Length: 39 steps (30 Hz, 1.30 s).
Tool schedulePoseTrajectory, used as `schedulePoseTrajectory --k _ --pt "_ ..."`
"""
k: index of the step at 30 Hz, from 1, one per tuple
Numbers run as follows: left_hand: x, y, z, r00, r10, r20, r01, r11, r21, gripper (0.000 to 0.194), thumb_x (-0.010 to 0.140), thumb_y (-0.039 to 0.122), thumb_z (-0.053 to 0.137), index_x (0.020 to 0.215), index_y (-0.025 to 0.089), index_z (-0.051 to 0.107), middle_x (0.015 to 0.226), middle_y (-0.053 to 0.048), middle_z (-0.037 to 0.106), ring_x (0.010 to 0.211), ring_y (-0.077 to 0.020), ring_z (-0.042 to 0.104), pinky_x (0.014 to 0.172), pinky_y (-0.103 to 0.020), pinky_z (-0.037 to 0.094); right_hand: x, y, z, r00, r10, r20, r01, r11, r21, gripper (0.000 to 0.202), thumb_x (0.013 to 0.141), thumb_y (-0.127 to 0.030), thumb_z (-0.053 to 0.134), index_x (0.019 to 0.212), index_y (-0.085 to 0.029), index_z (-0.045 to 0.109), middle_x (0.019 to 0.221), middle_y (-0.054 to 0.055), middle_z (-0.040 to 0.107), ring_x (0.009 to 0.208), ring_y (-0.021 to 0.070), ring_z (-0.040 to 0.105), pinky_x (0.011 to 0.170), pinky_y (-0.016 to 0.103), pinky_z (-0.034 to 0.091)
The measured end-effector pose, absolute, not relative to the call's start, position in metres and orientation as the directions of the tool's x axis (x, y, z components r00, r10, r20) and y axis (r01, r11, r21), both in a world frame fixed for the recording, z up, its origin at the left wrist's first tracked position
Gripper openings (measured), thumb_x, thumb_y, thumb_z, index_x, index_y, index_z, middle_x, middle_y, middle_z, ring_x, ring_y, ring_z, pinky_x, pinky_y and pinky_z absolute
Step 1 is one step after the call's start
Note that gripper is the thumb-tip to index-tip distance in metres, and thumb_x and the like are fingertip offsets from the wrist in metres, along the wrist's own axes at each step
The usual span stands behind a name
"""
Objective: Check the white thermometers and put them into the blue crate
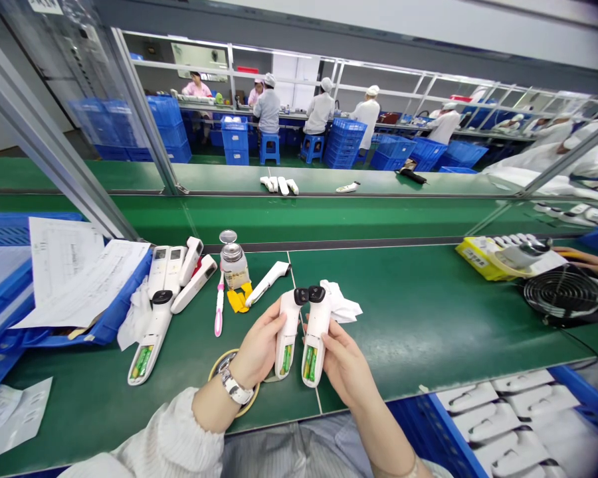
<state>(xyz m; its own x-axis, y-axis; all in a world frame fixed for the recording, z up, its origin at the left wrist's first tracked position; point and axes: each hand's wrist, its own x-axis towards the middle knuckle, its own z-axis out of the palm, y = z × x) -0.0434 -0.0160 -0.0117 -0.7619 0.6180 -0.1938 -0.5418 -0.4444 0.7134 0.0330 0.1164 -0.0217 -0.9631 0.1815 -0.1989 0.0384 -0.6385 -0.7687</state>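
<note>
Two white handheld thermometers are held upright side by side above the green bench. My left hand (258,345) is closed round the left thermometer (288,325); my right hand (346,362) grips the right thermometer (317,328). Both have black heads, nearly touching, and open battery bays showing green batteries. A third thermometer (154,332) with an open bay lies on the bench to the left. Behind it are several more white thermometers (174,265). Another one (268,284) lies beside a yellow cloth (239,300). A crumpled white tissue (343,304) is just behind my right hand.
A glass jar (235,269) and a pink-white brush (220,309) stand behind left. Papers (74,272) fill a blue bin at left. At right are a yellow box (481,259), a black fan (563,292) and a crate of white devices (498,411). People work beyond.
</note>
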Motion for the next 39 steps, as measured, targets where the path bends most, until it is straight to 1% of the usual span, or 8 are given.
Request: schedulePoseTrajectory --k 5,9,16,23,28,31,35,39 --pt "-0.044 -0.016 -0.014 -0.770 0.617 -0.160 -0.509 -0.444 0.737 0.041 0.077 0.022 0.060 0.117 0.022 0.053 0.106 -0.006 0.059 0.090 -0.0164 0.054 0.082 -0.028 0.041 0.033 0.114 -0.017 -0.960 0.212 -0.181 0.022 -0.591 -0.806 0.044 0.075 -0.024 0.068 0.117 -0.025 0.055 0.111 0.004 0.061 0.103 0.0195 0.054 0.091 0.031 0.041" --pt "-0.045 -0.016 -0.017 -0.748 0.639 -0.177 -0.524 -0.407 0.748 0.038 0.072 0.022 0.066 0.109 0.020 0.059 0.093 -0.004 0.059 0.076 -0.0120 0.052 0.074 -0.026 0.041 0.033 0.113 -0.015 -0.961 0.196 -0.194 0.051 -0.567 -0.822 0.046 0.070 -0.024 0.072 0.114 -0.024 0.058 0.102 0.004 0.064 0.095 0.0197 0.057 0.087 0.031 0.043" --pt "-0.044 -0.016 -0.020 -0.751 0.634 -0.187 -0.511 -0.378 0.772 0.038 0.068 0.025 0.070 0.104 0.017 0.061 0.087 -0.005 0.062 0.075 -0.0143 0.053 0.073 -0.028 0.041 0.033 0.115 -0.022 -0.952 0.243 -0.188 0.018 -0.567 -0.824 0.048 0.066 -0.021 0.075 0.111 -0.025 0.058 0.097 0.003 0.064 0.091 0.0184 0.057 0.082 0.029 0.044" --pt "-0.040 -0.017 -0.014 -0.776 0.619 -0.120 -0.425 -0.374 0.824 0.044 0.068 0.022 0.070 0.109 0.018 0.058 0.106 -0.008 0.061 0.095 -0.0189 0.055 0.086 -0.030 0.040 0.031 0.111 -0.032 -0.893 0.163 -0.420 0.136 -0.792 -0.595 0.020 0.073 -0.030 0.066 0.087 -0.016 0.064 0.075 0.003 0.064 0.063 0.0130 0.056 0.058 0.022 0.048" --pt "-0.037 -0.019 -0.011 -0.755 0.630 -0.180 -0.495 -0.369 0.787 0.031 0.071 0.023 0.067 0.100 0.017 0.058 0.090 -0.005 0.062 0.077 -0.0147 0.057 0.073 -0.029 0.045 0.035 0.102 -0.039 -0.872 0.078 -0.483 0.217 -0.823 -0.525 0.019 0.075 -0.031 0.062 0.079 -0.013 0.064 0.069 0.004 0.059 0.055 0.0101 0.053 0.043 0.016 0.043" --pt "-0.037 -0.020 -0.012 -0.751 0.622 -0.219 -0.537 -0.384 0.751 0.022 0.076 0.035 0.060 0.088 0.016 0.059 0.076 -0.003 0.061 0.064 -0.0117 0.054 0.063 -0.026 0.044 0.039 0.096 -0.038 -0.879 0.050 -0.474 0.235 -0.821 -0.521 0.017 0.073 -0.029 0.065 0.081 -0.014 0.063 0.071 0.003 0.058 0.052 0.0087 0.051 0.041 0.015 0.041" --pt "-0.039 -0.020 -0.015 -0.708 0.653 -0.269 -0.579 -0.319 0.750 0.056 0.079 0.063 0.036 0.070 0.013 0.060 0.055 -0.002 0.053 0.054 -0.0136 0.051 0.058 -0.027 0.041 0.043 0.093 -0.034 -0.890 0.020 -0.456 0.252 -0.812 -0.527 0.017 0.073 -0.029 0.066 0.080 -0.014 0.062 0.066 0.001 0.055 0.051 0.0072 0.049 0.043 0.014 0.041" --pt "-0.041 -0.018 -0.019 -0.748 0.586 -0.311 -0.567 -0.323 0.757 0.060 0.077 0.066 0.032 0.068 0.014 0.060 0.056 -0.003 0.053 0.052 -0.0137 0.049 0.057 -0.028 0.040 0.044 0.094 -0.034 -0.888 0.008 -0.459 0.262 -0.812 -0.521 0.017 0.073 -0.030 0.064 0.074 -0.013 0.063 0.064 0.002 0.056 0.050 0.0072 0.048 0.041 0.014 0.040"
